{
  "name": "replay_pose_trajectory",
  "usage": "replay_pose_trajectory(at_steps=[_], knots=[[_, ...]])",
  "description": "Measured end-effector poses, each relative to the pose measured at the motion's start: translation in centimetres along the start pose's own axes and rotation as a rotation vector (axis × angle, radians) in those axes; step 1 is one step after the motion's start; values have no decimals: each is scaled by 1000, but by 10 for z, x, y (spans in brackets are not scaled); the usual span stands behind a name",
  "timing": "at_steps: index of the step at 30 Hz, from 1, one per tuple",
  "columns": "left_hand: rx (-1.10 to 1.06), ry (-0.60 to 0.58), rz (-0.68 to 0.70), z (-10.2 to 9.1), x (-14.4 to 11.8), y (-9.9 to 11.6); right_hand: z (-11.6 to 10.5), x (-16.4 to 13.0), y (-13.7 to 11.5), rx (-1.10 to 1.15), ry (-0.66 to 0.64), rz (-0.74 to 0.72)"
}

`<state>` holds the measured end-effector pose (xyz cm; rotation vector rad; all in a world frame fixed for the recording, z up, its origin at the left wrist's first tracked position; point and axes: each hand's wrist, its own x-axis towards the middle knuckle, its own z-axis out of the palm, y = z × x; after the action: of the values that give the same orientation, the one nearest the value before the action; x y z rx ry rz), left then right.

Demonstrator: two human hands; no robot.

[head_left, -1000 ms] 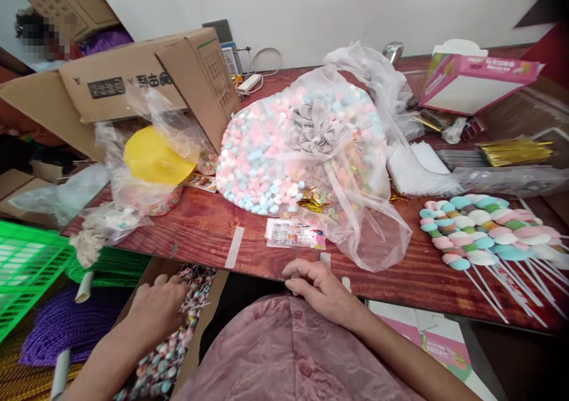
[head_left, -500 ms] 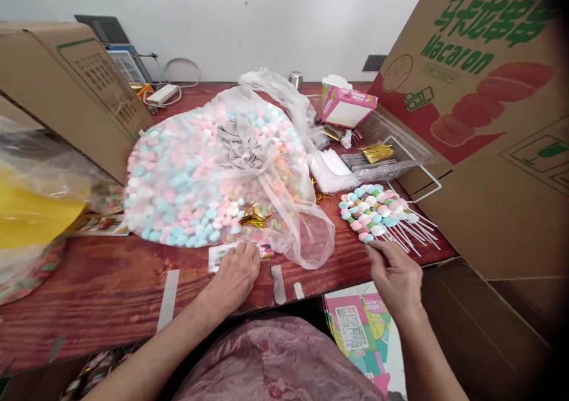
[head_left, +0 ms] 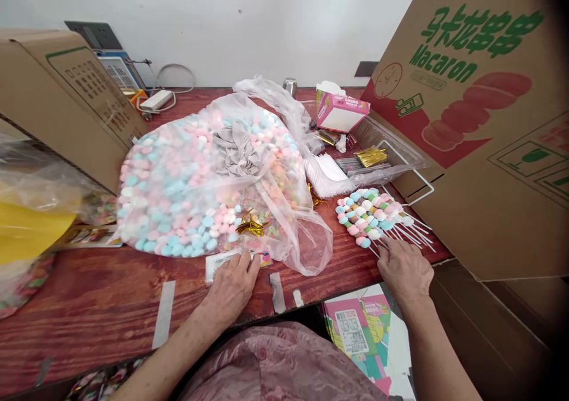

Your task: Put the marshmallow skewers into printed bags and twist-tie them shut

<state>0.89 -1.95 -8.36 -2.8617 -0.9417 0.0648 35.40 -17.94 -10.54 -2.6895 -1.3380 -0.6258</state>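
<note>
Several marshmallow skewers [head_left: 368, 214] in pink, blue, white and green lie in a pile at the table's right, their white sticks pointing right and toward me. My right hand [head_left: 405, 273] is at the near side of the pile, its bent fingers closed on the stick of the nearest skewer; the fingertips are partly hidden. At the front edge, my left hand [head_left: 235, 285] rests palm down with fingers stretched over a small printed plastic packet [head_left: 217, 264], partly covering it. Just beyond lies a big clear bag [head_left: 178, 181] of loose marshmallows, with gold twist ties [head_left: 251, 224] on it.
A clear plastic tray [head_left: 400, 158] holds white sticks [head_left: 326, 172] and gold ties [head_left: 371, 157]. A pink carton [head_left: 342, 110] stands behind it. Large cardboard boxes [head_left: 471, 152] flank the table right and left. A yellow sheet in plastic [head_left: 31, 223] lies far left.
My right hand has moved slightly right and onto the stick of the nearest skewer. My left fingers have straightened over the packet. The view has shifted a little.
</note>
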Motion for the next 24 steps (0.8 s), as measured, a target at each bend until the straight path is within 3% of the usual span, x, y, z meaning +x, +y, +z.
replay_pose_trajectory(at_steps=[6,12,14,20,24], knots=[[-92,54,-39,4,3,-2,7,4,7,10,67,-66],[-185,246,-72,15,-1,-6,-16,19,6,37,197,-122],[-211,292,-68,17,-3,-8,-31,31,2,-27,121,-156],[-265,322,-66,17,-2,-11,-77,84,-21,-302,-339,-301],[-278,319,-86,15,-2,-11,-87,106,-33,-363,-407,-443]])
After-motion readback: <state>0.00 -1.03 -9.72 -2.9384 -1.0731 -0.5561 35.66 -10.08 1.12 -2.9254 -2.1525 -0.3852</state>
